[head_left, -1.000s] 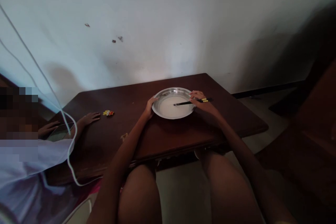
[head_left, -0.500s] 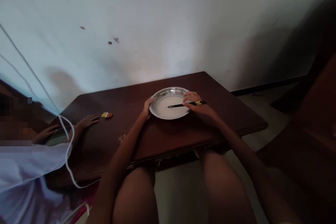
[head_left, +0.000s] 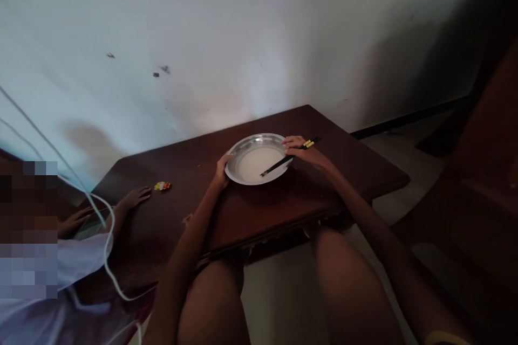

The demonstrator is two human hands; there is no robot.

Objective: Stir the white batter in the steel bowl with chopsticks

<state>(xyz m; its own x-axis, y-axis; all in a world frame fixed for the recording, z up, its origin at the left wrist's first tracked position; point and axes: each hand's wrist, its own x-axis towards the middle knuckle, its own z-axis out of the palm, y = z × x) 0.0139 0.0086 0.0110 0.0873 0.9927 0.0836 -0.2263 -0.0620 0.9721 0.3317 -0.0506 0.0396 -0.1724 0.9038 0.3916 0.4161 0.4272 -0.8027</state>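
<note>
A round metal bowl (head_left: 243,145) with a wide rim stands on the dark wooden table. Inside it lies a smooth whitish liquid or batter (head_left: 254,161). My left hand (head_left: 222,171) grips the bowl's left rim, thumb on top. In my right hand (head_left: 304,152), at the bowl's right edge, is a pair of black chopsticks (head_left: 277,165) with gold bands near the upper ends. They slant down to the left, and their tips touch the whitish contents. The fingers of my right hand are closed around them.
The table (head_left: 259,221) stands against a pale wall (head_left: 202,38). At left another person's hand (head_left: 140,195) rests near a small yellow, white and red object (head_left: 162,186). A white cable (head_left: 108,248) hangs in front of that person. Dark wooden furniture (head_left: 465,215) is on the right.
The chopsticks have swung from nearly level to a steeper slant, their tips moving toward the front of the bowl. My left hand keeps its hold on the rim. The view has shifted slightly.
</note>
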